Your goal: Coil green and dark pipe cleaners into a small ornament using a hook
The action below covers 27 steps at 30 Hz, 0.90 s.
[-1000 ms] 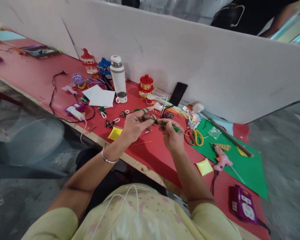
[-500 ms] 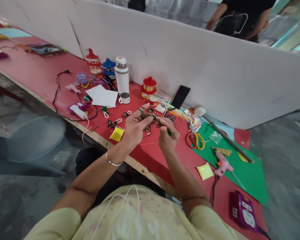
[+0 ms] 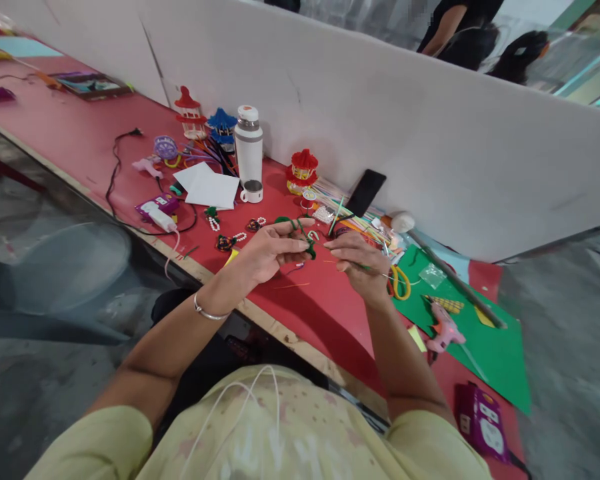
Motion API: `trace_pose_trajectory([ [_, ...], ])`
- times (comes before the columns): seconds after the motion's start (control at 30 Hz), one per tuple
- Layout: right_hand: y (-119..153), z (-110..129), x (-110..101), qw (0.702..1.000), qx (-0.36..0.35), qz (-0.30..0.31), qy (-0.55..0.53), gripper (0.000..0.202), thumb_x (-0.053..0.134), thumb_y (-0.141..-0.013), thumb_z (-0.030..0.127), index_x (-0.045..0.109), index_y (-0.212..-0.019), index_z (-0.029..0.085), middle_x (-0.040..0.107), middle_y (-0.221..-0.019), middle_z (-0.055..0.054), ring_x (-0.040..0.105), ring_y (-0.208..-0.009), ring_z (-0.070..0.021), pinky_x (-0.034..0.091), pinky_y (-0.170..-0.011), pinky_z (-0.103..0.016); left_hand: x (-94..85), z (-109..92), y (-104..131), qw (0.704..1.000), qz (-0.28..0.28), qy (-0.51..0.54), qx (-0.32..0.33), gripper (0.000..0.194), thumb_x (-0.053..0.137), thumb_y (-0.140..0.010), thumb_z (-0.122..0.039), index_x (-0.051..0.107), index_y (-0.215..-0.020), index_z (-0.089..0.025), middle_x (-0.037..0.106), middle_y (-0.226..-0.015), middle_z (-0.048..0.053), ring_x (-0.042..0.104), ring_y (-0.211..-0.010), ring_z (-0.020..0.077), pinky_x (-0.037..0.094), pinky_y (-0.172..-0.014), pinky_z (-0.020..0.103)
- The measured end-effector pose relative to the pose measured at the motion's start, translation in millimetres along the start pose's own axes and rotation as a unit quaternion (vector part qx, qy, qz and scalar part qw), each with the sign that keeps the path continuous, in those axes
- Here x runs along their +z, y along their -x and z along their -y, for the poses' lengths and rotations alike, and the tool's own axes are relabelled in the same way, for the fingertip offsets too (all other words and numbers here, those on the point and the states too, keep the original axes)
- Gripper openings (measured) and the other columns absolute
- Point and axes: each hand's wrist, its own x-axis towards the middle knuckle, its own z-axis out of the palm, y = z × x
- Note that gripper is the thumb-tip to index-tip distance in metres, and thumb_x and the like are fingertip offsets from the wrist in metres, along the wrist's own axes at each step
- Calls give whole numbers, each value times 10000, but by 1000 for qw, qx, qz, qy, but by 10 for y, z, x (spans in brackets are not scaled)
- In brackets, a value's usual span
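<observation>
Above the red table (image 3: 325,307), my left hand (image 3: 276,250) pinches a small dark green yarn piece (image 3: 310,249) between thumb and fingers, with green yarn looped over the raised index finger. A little to the right, my right hand (image 3: 363,263) is closed around a thin tool with a green part, probably a hook, whose thin end shows past the palm. The two hands are apart. Beaded charms (image 3: 225,243) lie left of my left hand, and a red spool (image 3: 309,199) stands just behind the yarn.
A white bottle (image 3: 249,153), red lantern (image 3: 302,170) and black phone (image 3: 366,193) stand along the white partition (image 3: 380,113). On the right are yellow-handled scissors (image 3: 401,283), a green sheet (image 3: 500,360) and a pink glue gun (image 3: 445,328). People are visible beyond the partition.
My right hand has moved right, away from my left hand, and turned. My left index finger is now stretched out with yarn over it. The view has shifted slightly.
</observation>
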Motion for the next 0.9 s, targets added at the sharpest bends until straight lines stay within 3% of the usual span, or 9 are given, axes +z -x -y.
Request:
trace_pose_trajectory([
  [0.43, -126, 107, -219, 995, -33, 96, -16, 294, 829, -921, 377, 826, -1214, 406, 882, -1091, -26, 813, -962, -229, 619, -904, -442, -75, -103, -46, 994, 76, -76, -38, 478, 893, -624, -144, 839, -1098, -102, 746, -734, 33, 718, -592, 136, 586, -631, 238],
  [0.73, -63, 90, -201, 988, 54, 98, -110, 209, 807, -940, 409, 859, -1135, 353, 883, -991, -53, 798, -906, -226, 631, -898, -453, -144, -60, -116, 982, 118, -89, -114, 473, 823, -603, -117, 855, -1074, -106, 707, -687, 15, 595, -488, 68, 387, -444, 169],
  [0.9, -50, 110, -149, 990, 51, 73, -114, 190, 801, -948, 394, 860, -1126, 369, 884, -983, -40, 800, -915, -227, 630, -888, -450, -161, -54, -139, 982, 130, -67, -122, 518, 802, -590, -116, 853, -1106, -131, 722, -727, 12, 630, -518, 80, 449, -477, 178],
])
